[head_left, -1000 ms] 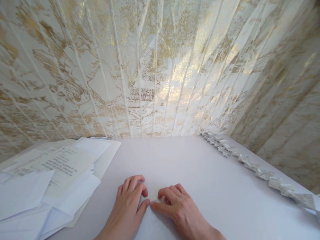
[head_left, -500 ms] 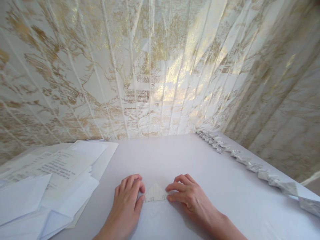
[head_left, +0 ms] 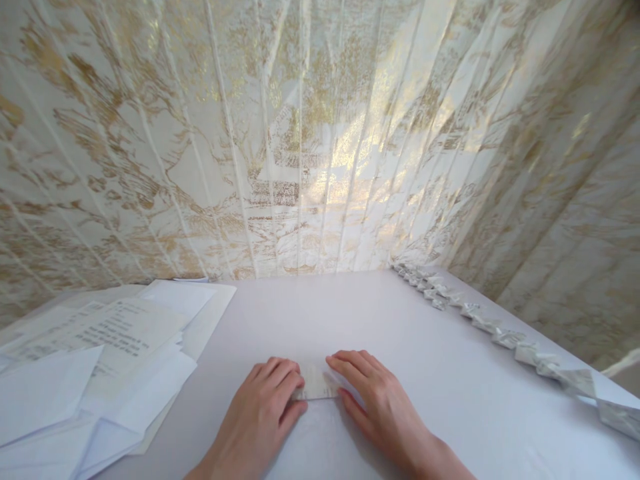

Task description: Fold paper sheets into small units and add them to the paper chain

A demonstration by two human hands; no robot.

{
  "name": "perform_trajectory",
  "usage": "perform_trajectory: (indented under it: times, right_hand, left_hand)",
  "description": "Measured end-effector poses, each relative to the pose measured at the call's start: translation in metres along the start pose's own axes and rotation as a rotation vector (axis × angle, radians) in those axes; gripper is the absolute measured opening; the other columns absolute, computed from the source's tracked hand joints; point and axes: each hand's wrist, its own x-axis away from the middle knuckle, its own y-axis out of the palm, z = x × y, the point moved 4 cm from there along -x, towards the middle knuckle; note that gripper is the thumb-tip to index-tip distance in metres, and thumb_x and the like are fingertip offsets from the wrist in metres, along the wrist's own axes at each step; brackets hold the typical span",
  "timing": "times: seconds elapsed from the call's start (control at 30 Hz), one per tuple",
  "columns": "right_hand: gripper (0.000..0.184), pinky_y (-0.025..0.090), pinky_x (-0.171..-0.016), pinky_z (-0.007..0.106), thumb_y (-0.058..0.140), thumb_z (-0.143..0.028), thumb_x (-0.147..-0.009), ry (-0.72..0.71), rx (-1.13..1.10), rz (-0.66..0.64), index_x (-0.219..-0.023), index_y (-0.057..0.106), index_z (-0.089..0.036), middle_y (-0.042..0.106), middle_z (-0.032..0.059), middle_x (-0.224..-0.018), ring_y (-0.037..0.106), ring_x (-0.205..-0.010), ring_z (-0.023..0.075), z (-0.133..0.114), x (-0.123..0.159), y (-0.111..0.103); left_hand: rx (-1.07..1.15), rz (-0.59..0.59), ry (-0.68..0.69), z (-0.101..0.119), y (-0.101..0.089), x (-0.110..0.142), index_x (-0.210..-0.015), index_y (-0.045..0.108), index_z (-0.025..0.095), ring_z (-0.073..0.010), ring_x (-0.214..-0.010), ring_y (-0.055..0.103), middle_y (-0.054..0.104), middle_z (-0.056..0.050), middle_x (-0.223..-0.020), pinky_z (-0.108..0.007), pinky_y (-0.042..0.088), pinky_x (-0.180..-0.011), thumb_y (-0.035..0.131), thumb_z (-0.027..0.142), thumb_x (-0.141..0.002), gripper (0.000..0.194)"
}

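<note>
A small folded piece of paper with faint print along its front edge lies on the white tabletop between my two hands. At its left end my left hand is curled over the paper, thumb at the front edge and fingers bent on top. My right hand holds the right end, with the thumb at the front corner and the fingers stretched along the back. A pale flap seems to stand up a little beside the right thumb. Both ends of the paper are partly hidden by my fingers.
Loose sheets, some printed and some plain, are piled on the left of the white table. A row of small folded paper shapes runs along the right edge. A gold-patterned curtain hangs behind.
Both hands have moved inward over the paper. Its peaked triangle top no longer shows, and the visible part looks like a narrower band. My right fingers have shifted toward the back edge.
</note>
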Motion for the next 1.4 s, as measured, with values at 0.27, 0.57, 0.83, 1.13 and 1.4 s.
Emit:
perform_trajectory:
  times: [0.27,0.57,0.83,1.13,1.4]
  right_hand:
    - [0.027,0.05,-0.08,0.035,0.069,-0.008,-0.078,0.068,0.074,-0.058,-0.101,0.064,-0.021,0.067,0.0047,-0.102,0.06,-0.089,0.0235,-0.021,-0.006,0.022]
    - [0.011,0.046,-0.068,0.027,0.06,-0.011,-0.087,0.053,0.14,-0.011,-0.087,0.064,-0.021,0.068,0.0011,-0.084,0.061,-0.074,0.0183,-0.022,-0.006,0.025]
    - [0.017,0.044,-0.061,0.021,0.047,-0.011,-0.091,-0.019,-0.002,0.11,-0.086,0.061,-0.019,0.068,0.0025,-0.084,0.064,-0.066,0.0139,-0.022,-0.001,0.009]
    - [0.014,0.045,-0.059,0.018,0.05,-0.013,-0.085,0.121,-0.235,0.089,-0.093,0.057,-0.021,0.067,0.0,-0.085,0.062,-0.061,0.011,-0.023,0.003,0.003]
    - [0.052,0.048,-0.067,0.021,0.041,-0.001,-0.078,-0.002,-0.361,0.12,-0.119,0.063,-0.023,0.066,0.0033,-0.088,0.062,-0.071,0.0134,-0.02,0.004,0.002]
  left_hand:
    - [-0.257,0.083,0.16,0.005,0.006,-0.001,-0.083,0.06,0.018,-0.0222,-0.075,0.058,0.063,-0.002,-0.082,-0.037,0.044,-0.069,0.051,0.005,-0.088,0.016]
    - [-0.251,0.252,0.238,0.017,0.002,0.002,-0.083,0.057,0.018,-0.0216,-0.072,0.058,0.062,-0.003,-0.081,-0.035,0.046,-0.064,0.042,0.004,-0.092,0.022]
    - [0.172,0.402,0.031,0.026,-0.002,0.009,-0.108,0.052,0.023,-0.0216,-0.095,0.063,0.063,-0.005,-0.103,-0.035,0.053,-0.078,0.049,0.029,-0.094,0.015]
    - [1.218,0.287,-0.455,0.04,0.038,0.015,-0.114,0.047,0.021,-0.025,-0.105,0.064,0.067,-0.009,-0.108,-0.037,0.05,-0.091,0.061,0.053,-0.083,0.048]
    - [1.308,0.293,-0.427,0.039,0.05,0.023,-0.13,0.041,0.022,-0.0293,-0.114,0.06,0.051,-0.017,-0.139,-0.039,0.052,-0.088,0.064,0.051,-0.079,0.063]
